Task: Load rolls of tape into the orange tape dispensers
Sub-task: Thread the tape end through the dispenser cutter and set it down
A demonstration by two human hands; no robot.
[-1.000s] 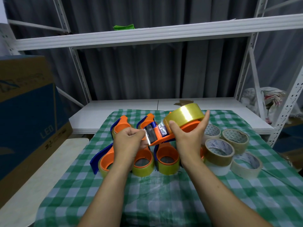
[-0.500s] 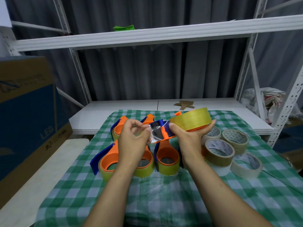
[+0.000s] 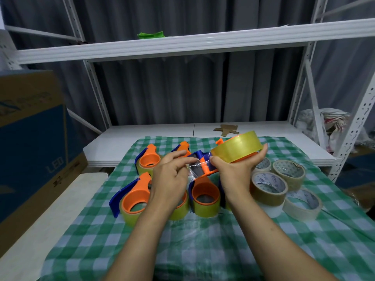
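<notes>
Head view. Right hand [image 3: 233,171] is curled under the orange plastic tape dispenser with blue blade guard [image 3: 206,169] and grips it in the air above the middle of the green-and-white checked cloth [image 3: 203,250]. The yellowish clear tape roll [image 3: 237,148] is already seated on its hub, tilted up to the right. Left hand [image 3: 172,177] is partly closed, thumb and forefinger pinching the clear free tape end [image 3: 195,168] at the blade end. How firm the pinch is, can't tell.

Step, as I read it: roll is on, the end is being threaded over the blade end. Next move calls for pulling the end taut and straight across the blade, keeping it from sticking to the fingers or folding on itself, then setting the dispenser down.

Room: the loaded orange dispensers [image 3: 134,199] lie in a cluster directly under both hands, from centre toward the cloth's left edge. The loose brown and whitish tape rolls [image 3: 268,187] sit near the right edge, just beside the right wrist. The near half of the cloth is bare of items, the best set-down spot. The white shelf board [image 3: 142,138] behind the cloth's far edge has spare space. The blue-and-brown cardboard box [image 3: 30,138] stands off the left edge, well apart. The white perforated rack upright [image 3: 355,138] limits the right side.
</notes>
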